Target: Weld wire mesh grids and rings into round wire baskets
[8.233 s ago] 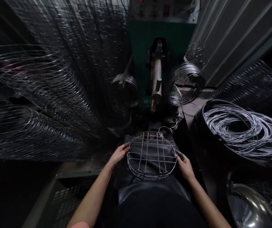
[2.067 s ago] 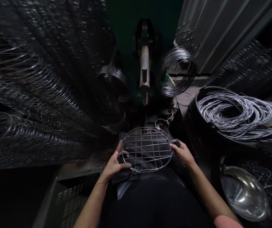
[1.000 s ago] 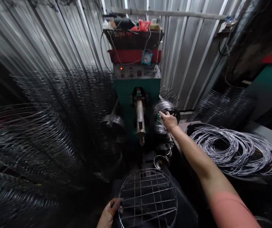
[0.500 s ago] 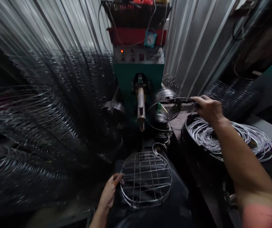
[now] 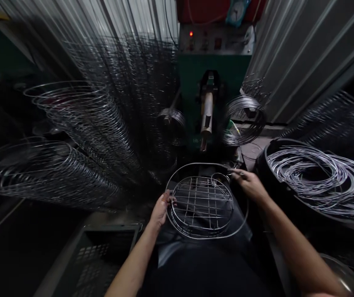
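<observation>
Left hand (image 5: 161, 209) clamped on left edge of round wire rack (image 5: 202, 203), fingertips poking in past the rim; rack sits over dark apron (image 5: 238, 225), between the hands. Right hand (image 5: 247, 182) pinching a thin wire hoop (image 5: 206, 238) at its upper right. Hoop wider than rack, circles it as seen from above, left side running by the left thumb; whether hoop and rack touch, cannot tell. Green machine (image 5: 189, 68) ahead, wire coils (image 5: 334, 165) in black tub (image 5: 266, 175) at right, hoop stacks (image 5: 102, 117) at left, plastic crate (image 5: 92, 251) lower left
</observation>
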Action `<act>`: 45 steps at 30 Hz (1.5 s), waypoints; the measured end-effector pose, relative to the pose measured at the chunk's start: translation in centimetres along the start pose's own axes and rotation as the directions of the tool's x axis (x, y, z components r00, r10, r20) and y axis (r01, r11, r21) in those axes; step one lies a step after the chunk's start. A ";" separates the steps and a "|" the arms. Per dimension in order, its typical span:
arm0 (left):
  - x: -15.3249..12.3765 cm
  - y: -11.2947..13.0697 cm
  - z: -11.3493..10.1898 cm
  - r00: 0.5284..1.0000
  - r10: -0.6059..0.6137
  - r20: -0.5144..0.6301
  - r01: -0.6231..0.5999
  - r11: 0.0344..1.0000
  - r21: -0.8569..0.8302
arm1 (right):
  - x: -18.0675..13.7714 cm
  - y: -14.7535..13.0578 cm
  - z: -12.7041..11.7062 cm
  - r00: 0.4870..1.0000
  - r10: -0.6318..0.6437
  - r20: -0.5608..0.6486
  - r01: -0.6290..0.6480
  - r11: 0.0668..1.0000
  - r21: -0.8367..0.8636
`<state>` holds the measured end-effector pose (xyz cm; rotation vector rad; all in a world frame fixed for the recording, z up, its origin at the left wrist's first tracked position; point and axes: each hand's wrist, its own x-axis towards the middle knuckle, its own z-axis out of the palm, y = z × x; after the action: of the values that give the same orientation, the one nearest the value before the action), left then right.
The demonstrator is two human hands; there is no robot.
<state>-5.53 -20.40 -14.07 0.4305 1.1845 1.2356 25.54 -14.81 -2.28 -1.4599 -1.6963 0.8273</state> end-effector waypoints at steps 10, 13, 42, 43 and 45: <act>0.7 0.6 -0.5 1.000 -0.012 0.022 0.009 0.995 0.100 | -1.8 8.1 5.7 0.890 0.449 0.073 -0.447 0.834 0.324; 1.1 0.6 -0.5 1.000 -0.020 0.016 0.018 0.988 0.152 | -3.5 8.9 5.8 0.834 0.549 0.053 -0.521 0.753 0.401; 2.8 4.7 -4.1 0.810 -0.202 0.550 -0.386 0.521 0.761 | -8.6 11.0 5.4 0.909 0.377 0.177 -0.416 0.812 0.409; 2.8 5.3 -4.4 0.785 -0.241 0.571 -0.413 0.483 0.772 | -8.6 11.0 4.9 0.903 0.363 0.231 -0.428 0.815 0.390; 2.7 5.9 -4.7 0.747 -0.286 0.600 -0.474 0.403 0.783 | -8.8 10.8 3.9 0.883 0.327 0.336 -0.442 0.819 0.366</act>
<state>-12.83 -17.52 -12.37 1.6947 1.0839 0.2463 28.44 -21.96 -14.51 -1.4381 -1.2728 1.5748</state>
